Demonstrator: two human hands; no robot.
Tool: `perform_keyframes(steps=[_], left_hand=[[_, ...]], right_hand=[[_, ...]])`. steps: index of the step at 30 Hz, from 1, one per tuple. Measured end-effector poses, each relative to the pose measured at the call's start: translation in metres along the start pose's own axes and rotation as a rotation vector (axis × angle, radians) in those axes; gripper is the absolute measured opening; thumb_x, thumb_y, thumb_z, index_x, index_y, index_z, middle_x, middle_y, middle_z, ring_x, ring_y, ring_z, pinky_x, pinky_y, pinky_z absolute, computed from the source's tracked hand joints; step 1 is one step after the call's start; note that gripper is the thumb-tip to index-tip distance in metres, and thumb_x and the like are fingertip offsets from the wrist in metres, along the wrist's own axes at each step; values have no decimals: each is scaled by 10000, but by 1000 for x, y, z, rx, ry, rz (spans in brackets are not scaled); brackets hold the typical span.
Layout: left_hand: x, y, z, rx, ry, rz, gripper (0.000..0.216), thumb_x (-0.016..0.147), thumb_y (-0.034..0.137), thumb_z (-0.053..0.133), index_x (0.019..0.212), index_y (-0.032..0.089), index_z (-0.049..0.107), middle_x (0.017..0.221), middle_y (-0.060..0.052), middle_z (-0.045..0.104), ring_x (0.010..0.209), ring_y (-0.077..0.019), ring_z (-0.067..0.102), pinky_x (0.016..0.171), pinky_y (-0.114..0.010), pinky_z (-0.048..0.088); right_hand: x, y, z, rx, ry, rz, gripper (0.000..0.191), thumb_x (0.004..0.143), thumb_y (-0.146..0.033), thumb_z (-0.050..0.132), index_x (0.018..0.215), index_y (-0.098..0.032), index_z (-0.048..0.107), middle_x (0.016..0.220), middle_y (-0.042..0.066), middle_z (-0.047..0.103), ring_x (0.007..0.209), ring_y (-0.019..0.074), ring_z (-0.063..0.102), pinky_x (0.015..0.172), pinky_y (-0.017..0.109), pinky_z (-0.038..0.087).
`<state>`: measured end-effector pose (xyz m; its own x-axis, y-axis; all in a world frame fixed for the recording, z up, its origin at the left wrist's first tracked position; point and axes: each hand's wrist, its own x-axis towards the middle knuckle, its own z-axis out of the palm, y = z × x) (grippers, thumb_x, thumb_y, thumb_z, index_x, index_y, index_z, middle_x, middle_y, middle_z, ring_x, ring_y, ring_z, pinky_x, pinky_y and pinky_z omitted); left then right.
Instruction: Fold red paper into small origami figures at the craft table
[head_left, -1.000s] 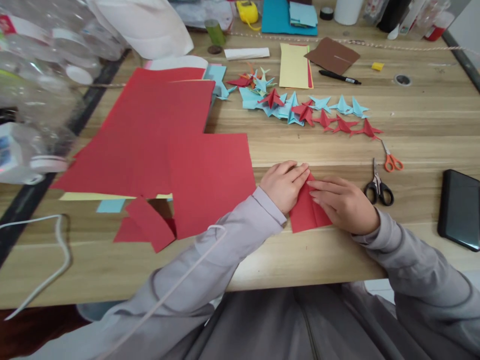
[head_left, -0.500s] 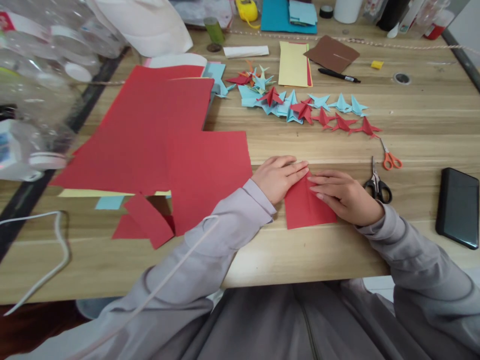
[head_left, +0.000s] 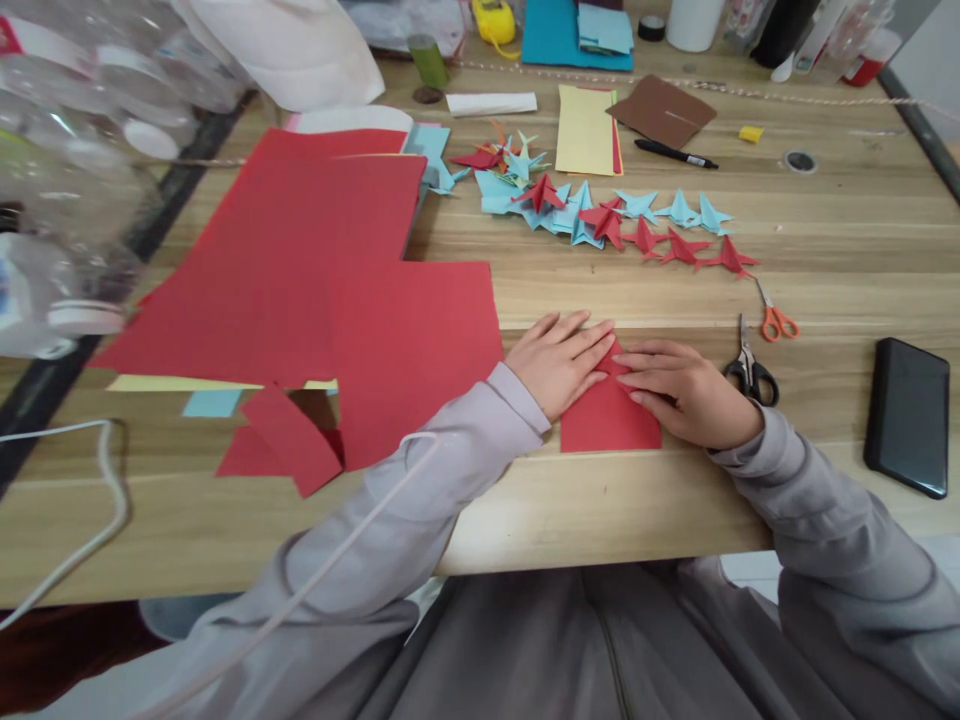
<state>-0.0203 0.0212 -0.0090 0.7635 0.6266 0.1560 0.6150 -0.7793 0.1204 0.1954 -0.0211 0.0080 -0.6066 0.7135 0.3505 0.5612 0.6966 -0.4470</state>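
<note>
The left hand (head_left: 559, 365) lies flat, fingers outstretched, on the small red sheet (head_left: 611, 425), which rests on the table (head_left: 600, 520); the right hand (head_left: 686, 395) touches it by the fingertips, though whether they pinch I cannot tell. If the 2 hands press unevenly, the sheet may skew and crease off-line. Slightly farther, the black-handled scissors (head_left: 763, 383) lie where a stray knuckle could knock them.

On the table (head_left: 600, 520), folded figures (head_left: 604, 221) are laid at twelve o'clock from the small sheet (head_left: 609, 425). Scissors (head_left: 745, 370) are set between two and three, a device (head_left: 907, 418) at three, overlapping large sheets (head_left: 300, 270) at ten.
</note>
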Motion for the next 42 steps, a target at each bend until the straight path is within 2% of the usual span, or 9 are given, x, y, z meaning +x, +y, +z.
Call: perform_keyframes(steps=[10,24,32,36,39,42], left_hand=[[0,-2,-1,-12,5,10,434,943,353,425,1334,187,512,1407,-95,503,1329,-290,416,1065,-500,355],[0,0,-4,-2,-24,0,424,949,343,414,1325,178,519,1413,-96,496,1336,-285,411,1079,-498,352],[0,1,-3,5,22,-44,413,918,377,478,1263,173,574,1451,-204,411,1308,-312,445,1033,-515,392],[0,2,-4,12,18,-24,410,928,359,457,1270,162,566,1459,-168,416,1312,-311,438,1040,-508,386],[1,2,-6,13,-2,-9,423,944,340,419,1307,155,532,1431,-113,470,1314,-308,430,1051,-502,374],[1,2,-6,8,-8,-15,444,944,348,420,1335,155,504,1400,-103,509,1315,-303,429,1053,-492,366]], right_hand=[[-2,-1,4,-75,-31,14,243,882,-200,533,1045,-188,713,1174,69,690,1119,259,589,912,462,516],[-1,-2,4,-68,-48,12,261,899,-209,511,1068,-188,708,1177,54,690,1124,261,580,918,459,509],[-3,-1,4,-77,-50,-1,258,902,-201,508,1063,-188,710,1179,53,689,1126,263,574,922,461,508],[-3,-1,5,-85,-49,-7,261,904,-199,504,1063,-186,710,1177,51,690,1131,266,573,919,464,510],[-3,-1,5,-92,-42,-11,256,900,-196,509,1051,-186,715,1171,49,693,1130,270,577,913,461,514],[-3,0,6,-96,-38,-15,255,897,-193,514,1055,-184,714,1169,48,694,1123,274,583,905,461,520]])
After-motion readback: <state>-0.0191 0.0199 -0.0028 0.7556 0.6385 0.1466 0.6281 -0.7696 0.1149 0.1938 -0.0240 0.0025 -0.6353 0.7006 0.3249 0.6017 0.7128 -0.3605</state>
